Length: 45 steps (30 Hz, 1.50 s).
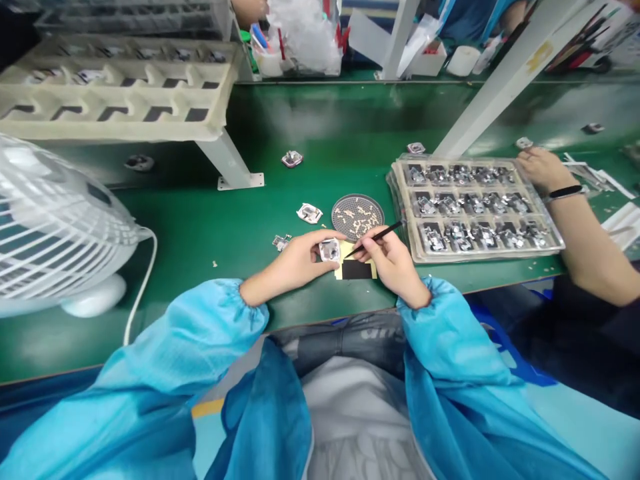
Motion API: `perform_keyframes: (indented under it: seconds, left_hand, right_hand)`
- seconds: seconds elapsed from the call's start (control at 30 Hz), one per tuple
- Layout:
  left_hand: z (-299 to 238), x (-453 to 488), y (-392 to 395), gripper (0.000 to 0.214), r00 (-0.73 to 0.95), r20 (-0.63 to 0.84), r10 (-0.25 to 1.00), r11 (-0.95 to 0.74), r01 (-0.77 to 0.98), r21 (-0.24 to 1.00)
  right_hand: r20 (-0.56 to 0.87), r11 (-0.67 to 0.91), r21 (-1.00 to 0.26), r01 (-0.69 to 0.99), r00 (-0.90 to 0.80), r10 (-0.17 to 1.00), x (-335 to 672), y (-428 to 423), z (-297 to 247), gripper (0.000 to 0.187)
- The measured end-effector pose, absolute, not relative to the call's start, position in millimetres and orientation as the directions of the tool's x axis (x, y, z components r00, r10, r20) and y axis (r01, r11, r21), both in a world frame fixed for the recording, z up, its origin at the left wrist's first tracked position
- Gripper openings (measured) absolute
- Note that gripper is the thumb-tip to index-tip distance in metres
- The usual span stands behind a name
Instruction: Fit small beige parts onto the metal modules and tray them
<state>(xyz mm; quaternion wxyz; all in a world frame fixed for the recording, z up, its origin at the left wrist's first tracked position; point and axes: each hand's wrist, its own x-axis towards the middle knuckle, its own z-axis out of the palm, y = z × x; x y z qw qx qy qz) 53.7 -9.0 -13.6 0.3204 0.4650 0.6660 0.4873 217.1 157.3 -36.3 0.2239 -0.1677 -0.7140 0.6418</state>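
My left hand (305,259) is closed around the edges of a small white and silver housing part (329,250), its open side facing up. In my right hand (387,257) are black tweezers (373,241), held like a pen, with the tip just right of the housing. Below them lies a yellow sheet (346,248) with a black rectangle (357,269) on it. A round grey perforated dish (345,207) with many small beige pieces stands just beyond my hands. Another white housing (309,213) and a small metal part (281,242) lie to the left.
A clear tray (480,257) of metal parts is at right, beside a co-worker's hand (543,167). A white fan (65,227) and its cord stand at left. A raised shelf (150,127) holds a moulded tray. Another housing (292,158) lies farther back.
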Motion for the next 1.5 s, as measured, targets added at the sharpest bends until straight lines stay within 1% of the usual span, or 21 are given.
perform_keyframes:
  seconds: [0.03,0.1,0.17,0.23,0.37,0.43,0.5,0.57,0.63,0.73,0.87,1.0,1.23,1.37,1.5]
  left_hand:
    - [-14,55,-9,0.046,-0.349,0.066,0.935,0.088,0.406,0.909]
    - [-12,57,-9,0.048,-0.311,0.117,0.943,0.075,0.543,0.836]
    - [-10,58,-10,0.051,-0.291,0.136,0.947,0.068,0.595,0.801]
    - [-9,58,-10,0.051,-0.292,0.134,0.947,0.073,0.601,0.796]
    - [-14,54,-9,0.052,-0.315,0.117,0.942,0.085,0.562,0.823]
    - [-16,53,-10,0.056,-0.340,0.096,0.936,0.104,0.524,0.846]
    - [-18,54,-9,0.055,-0.364,0.068,0.929,0.123,0.475,0.871]
    - [-20,56,-8,0.045,-0.404,0.064,0.913,0.130,0.433,0.892]
    - [-22,58,-6,0.033,-0.452,0.080,0.888,0.123,0.402,0.907]
    - [-26,60,-4,0.025,-0.488,0.071,0.870,0.116,0.343,0.932]
    - [-33,58,-4,0.028,-0.477,0.032,0.878,0.109,0.266,0.958]
    - [-38,57,-4,0.030,-0.474,0.008,0.880,0.102,0.206,0.973]
    - [-38,57,-4,0.031,-0.474,-0.004,0.880,0.100,0.177,0.979]
    - [-38,58,-4,0.031,-0.481,-0.002,0.877,0.096,0.170,0.981]
    - [-38,58,-3,0.032,-0.484,-0.004,0.875,0.094,0.163,0.982]
  right_hand:
    - [0.107,0.125,-0.991,-0.047,-0.844,0.526,217,157,-36,0.034]
    - [0.106,0.134,-0.990,-0.040,-0.842,0.530,216,157,-36,0.034]
    - [0.101,0.141,-0.990,-0.028,-0.835,0.540,216,156,-35,0.035]
    - [0.098,0.137,-0.990,-0.027,-0.831,0.548,217,155,-34,0.035]
    - [0.147,0.124,-0.988,-0.094,-0.819,0.554,218,150,-27,0.030]
    - [0.232,0.148,-0.973,-0.179,-0.785,0.574,218,148,-22,0.026]
    - [0.345,0.196,-0.938,-0.285,-0.728,0.592,218,146,-18,0.023]
    - [0.445,0.256,-0.894,-0.367,-0.665,0.600,217,144,-17,0.016]
    - [0.514,0.318,-0.856,-0.406,-0.616,0.597,216,143,-19,0.011]
    - [0.588,0.426,-0.808,-0.407,-0.593,0.550,216,143,-23,0.014]
    - [0.610,0.520,-0.776,-0.356,-0.632,0.478,217,142,-25,0.016]
    - [0.600,0.565,-0.769,-0.298,-0.639,0.480,217,141,-23,0.013]
    - [0.563,0.547,-0.797,-0.255,-0.643,0.519,217,138,-24,0.012]
    - [0.580,0.553,-0.786,-0.274,-0.637,0.509,216,138,-24,0.016]
    - [0.599,0.595,-0.759,-0.265,-0.641,0.480,216,138,-24,0.018]
